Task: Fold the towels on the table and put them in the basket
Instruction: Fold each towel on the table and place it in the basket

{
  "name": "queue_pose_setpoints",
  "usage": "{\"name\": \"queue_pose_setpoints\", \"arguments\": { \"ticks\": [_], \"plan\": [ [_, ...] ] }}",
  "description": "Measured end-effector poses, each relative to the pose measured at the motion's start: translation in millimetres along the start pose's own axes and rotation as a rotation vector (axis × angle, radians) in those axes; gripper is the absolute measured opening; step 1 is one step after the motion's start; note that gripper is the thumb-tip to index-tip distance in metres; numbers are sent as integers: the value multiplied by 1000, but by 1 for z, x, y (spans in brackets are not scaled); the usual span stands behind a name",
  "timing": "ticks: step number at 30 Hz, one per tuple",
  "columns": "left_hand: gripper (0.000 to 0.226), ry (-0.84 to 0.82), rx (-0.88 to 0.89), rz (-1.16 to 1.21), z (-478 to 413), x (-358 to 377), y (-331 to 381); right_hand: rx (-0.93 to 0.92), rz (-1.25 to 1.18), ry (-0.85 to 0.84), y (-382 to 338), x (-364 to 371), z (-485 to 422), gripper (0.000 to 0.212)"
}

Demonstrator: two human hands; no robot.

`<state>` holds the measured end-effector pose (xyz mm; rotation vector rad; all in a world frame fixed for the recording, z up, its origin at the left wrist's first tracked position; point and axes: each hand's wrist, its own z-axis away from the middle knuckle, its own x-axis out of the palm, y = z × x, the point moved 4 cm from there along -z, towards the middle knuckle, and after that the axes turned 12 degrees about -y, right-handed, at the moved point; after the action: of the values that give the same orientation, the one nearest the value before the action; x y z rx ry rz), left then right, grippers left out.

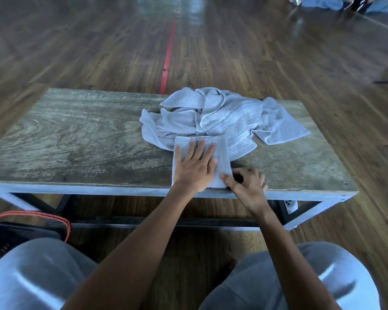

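grey folded towel (222,156), left hand (194,167) flat, right hand (246,186) pinching, towel heap (224,115) behind

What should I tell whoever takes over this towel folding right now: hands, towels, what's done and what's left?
Left hand: flat, pressing the folded towel at the near edge of the table.
Right hand: fingers curled at that towel's near right corner, apparently pinching it.
Unfolded towels lie heaped just behind, touching it.
Basket: on the floor at the left, only partly in view, contents hidden.
Done: one towel folded small.
Left: put it in the basket, then fold and basket the heap.
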<state>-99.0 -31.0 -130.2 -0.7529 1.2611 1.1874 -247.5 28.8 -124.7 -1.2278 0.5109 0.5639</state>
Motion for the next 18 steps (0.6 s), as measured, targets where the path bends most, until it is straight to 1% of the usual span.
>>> {"name": "queue_pose_setpoints", "arguments": {
  "ticks": [4,6,8,13,15,17,18],
  "plan": [
    [54,-17,-12,-5,-1,0,1,5,-40,-42,-2,-1,1,34],
    [54,-20,-13,-13,-2,0,1,-7,-25,-75,-3,-2,2,32],
    [54,-20,-14,-13,-2,0,0,-28,9,-99,-3,-1,3,34],
    [53,-21,-21,10,-4,0,-2,-20,99,-63,3,-5,1,43],
    [53,-26,-15,41,-5,-1,-5,22,160,-11,8,-13,-2,43],
    [53,-32,22,103,-4,-4,-8,68,197,121,11,-26,-3,38],
    [54,-19,43,155,-1,-6,-11,63,219,200,9,-31,-3,33]
  ]
}}
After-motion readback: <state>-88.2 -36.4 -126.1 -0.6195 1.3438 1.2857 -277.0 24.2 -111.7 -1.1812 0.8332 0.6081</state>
